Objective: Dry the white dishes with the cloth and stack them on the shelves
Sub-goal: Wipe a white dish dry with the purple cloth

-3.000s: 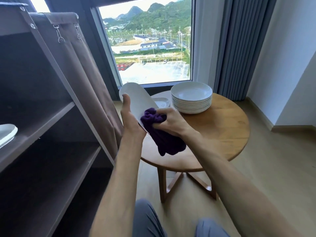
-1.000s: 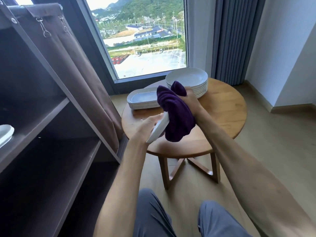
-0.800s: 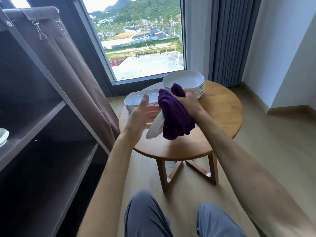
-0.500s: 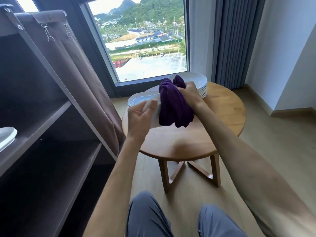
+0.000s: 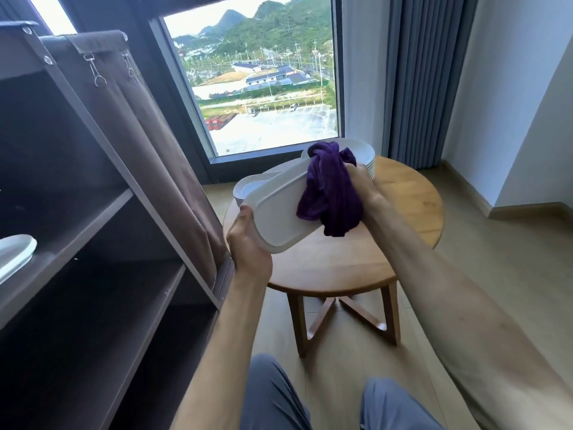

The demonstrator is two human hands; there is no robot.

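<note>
Left hand: the left hand (image 5: 248, 246) grips the near end of the oblong white dish (image 5: 279, 212), thumb on the rim, fingers hidden beneath it.
Right hand: the right hand (image 5: 362, 187) clutches the purple cloth (image 5: 330, 193) in a bunch and presses it against the far part of the dish's underside.
Dish: held in the air above the table, tilted, its base turned toward the camera; a raised foot ring shows on it.
Cloth: crumpled, hanging partly over the dish's edge and partly below the right hand.
Table: a round wooden table (image 5: 403, 212) with crossed legs stands under both hands.
Stacks: a stack of round white plates (image 5: 369, 164) sits at the table's far edge, behind the cloth; a stack of oblong white dishes (image 5: 245, 189) shows just past the held dish.
Shelves: dark shelves (image 5: 93, 218) at left, with one white dish (image 5: 15, 252) lying on the middle board and a brown curtain (image 5: 148, 144) clipped to the frame.
Writing: no brand, label or lettering can be read on any item.
</note>
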